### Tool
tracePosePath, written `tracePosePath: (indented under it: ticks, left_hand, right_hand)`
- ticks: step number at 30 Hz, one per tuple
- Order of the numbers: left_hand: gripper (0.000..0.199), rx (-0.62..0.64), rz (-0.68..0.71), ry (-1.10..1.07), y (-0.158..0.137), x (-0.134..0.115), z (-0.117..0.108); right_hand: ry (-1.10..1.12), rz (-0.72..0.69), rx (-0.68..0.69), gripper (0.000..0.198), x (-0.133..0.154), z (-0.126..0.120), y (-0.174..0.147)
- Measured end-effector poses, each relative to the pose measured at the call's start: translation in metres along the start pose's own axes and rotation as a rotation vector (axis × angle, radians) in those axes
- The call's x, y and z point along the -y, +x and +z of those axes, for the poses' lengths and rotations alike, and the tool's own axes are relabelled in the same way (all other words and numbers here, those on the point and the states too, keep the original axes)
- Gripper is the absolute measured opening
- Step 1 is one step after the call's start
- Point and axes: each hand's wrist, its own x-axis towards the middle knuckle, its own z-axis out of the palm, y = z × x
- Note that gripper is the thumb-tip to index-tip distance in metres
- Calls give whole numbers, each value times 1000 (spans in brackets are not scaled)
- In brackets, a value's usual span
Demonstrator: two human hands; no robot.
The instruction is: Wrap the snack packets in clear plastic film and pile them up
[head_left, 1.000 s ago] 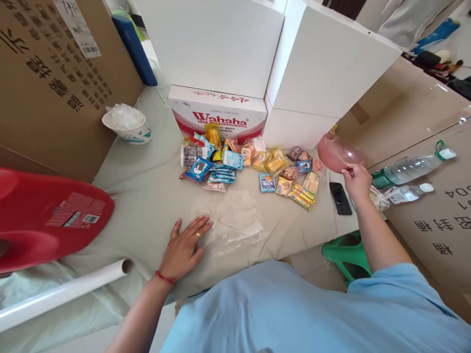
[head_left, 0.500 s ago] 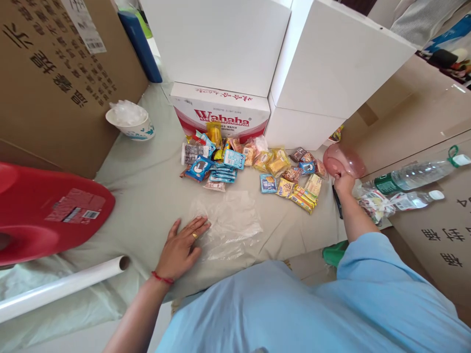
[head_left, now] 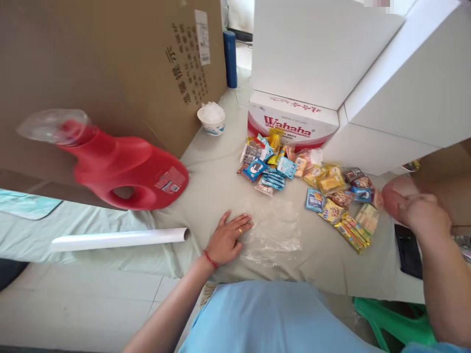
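Note:
My left hand [head_left: 228, 239] lies flat on the cloth, fingers spread, with its fingertips on the edge of a clear plastic bag [head_left: 274, 233]. At the far right my right hand [head_left: 427, 215] is closed at the near side of a translucent pink bowl [head_left: 395, 196], seemingly gripping it; blur hides the exact finger contact. Beyond the bag is a pile of small snack packets [head_left: 274, 166]. A second group of snack packets [head_left: 342, 198] spreads between the bag and the bowl. Beneath my right forearm lies a black phone-like object [head_left: 408, 251].
A red jug [head_left: 147, 171] and a white roll [head_left: 121, 239] lie at left. A paper cup [head_left: 212, 126] stands by a large cardboard box [head_left: 147, 73]. Behind the snacks are a Wahaha carton [head_left: 290, 120] and white boxes [head_left: 312, 49]. A green stool [head_left: 393, 318] is below right.
The view has swung left, showing more of the red jug and roll. My left hand stays by the bag. My right hand remains at the pink bowl, now blurred.

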Motion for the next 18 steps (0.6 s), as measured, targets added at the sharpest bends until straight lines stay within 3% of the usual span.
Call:
tracePosePath:
  ticks: [1,4,8,11,14,18]
  left_hand:
    - [79,-12,-5,-11,0,0,0]
    - [78,-39,-10,-36,-1,0,2]
    - [75,-14,6,-66,-2,-2,2]
    - [76,22,34,-82,-2,-2,1]
    - [76,32,43,-82,-3,-1,1]
    - [77,52,57,-76,-3,-1,0]
  right_hand:
    - [-113,-51,-40,39,31,-3,6]
    - [-174,-415,108,29,154,9,17]
    - [-44,-833,263,20,335,64,20]
    - [49,-950,268,15,447,112,23]
    - [100,-998,255,26,526,154,32]
    - [186,-994,215,37,582,197,49]
